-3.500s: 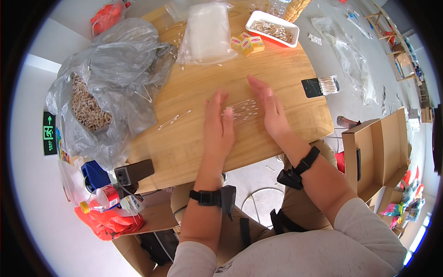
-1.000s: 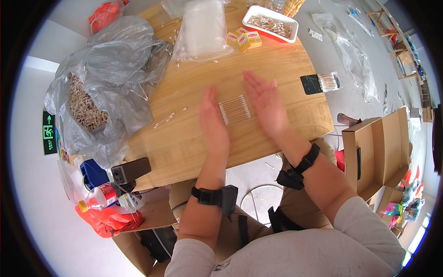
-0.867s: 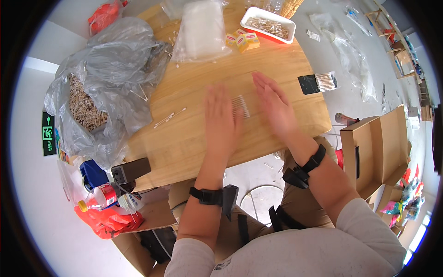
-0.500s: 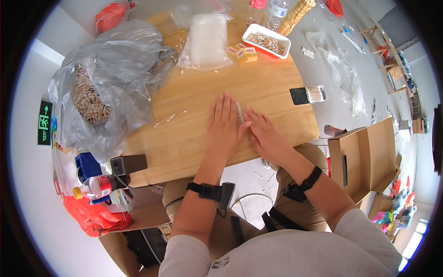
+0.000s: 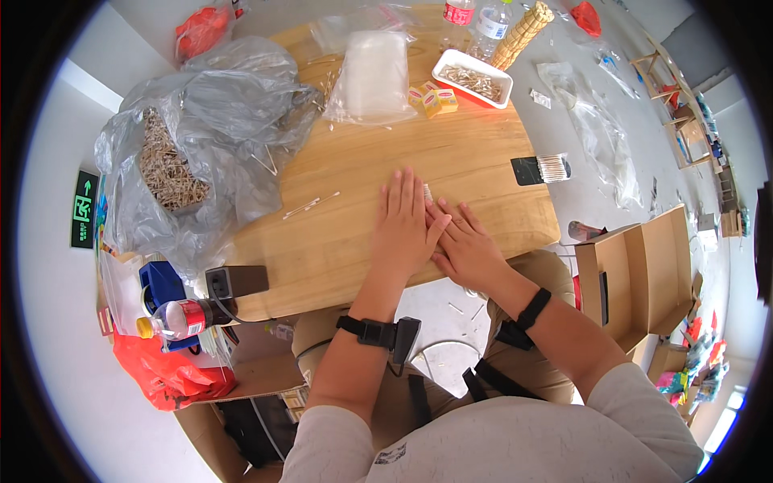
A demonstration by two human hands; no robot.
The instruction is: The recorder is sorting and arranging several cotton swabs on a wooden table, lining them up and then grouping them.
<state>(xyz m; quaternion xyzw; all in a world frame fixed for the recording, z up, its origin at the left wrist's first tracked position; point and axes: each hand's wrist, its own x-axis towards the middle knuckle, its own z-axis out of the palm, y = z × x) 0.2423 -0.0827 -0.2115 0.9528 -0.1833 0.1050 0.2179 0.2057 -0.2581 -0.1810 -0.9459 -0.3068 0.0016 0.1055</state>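
Both hands lie flat on the wooden table [image 5: 338,241], palms down, pressed side by side. My left hand [image 5: 403,227] and my right hand [image 5: 467,248] overlap at the fingers. A small bunch of cotton swabs [image 5: 426,192] is squeezed between them; only the white tips show above the fingers, the rest is hidden. A few loose swabs [image 5: 310,206] lie on the wood to the left of my left hand. Each wrist wears a black strap.
A big crumpled clear bag [image 5: 225,113] with a swab bundle [image 5: 165,165] covers the table's left. At the back are a flat clear packet [image 5: 372,76], yellow boxes [image 5: 433,100] and a white tray [image 5: 471,78]. A black holder [image 5: 541,169] and open cardboard box [image 5: 636,274] lie right.
My hands were apart with a row of swabs spread between them. They have slid together and now close over the swabs, hiding most of them.
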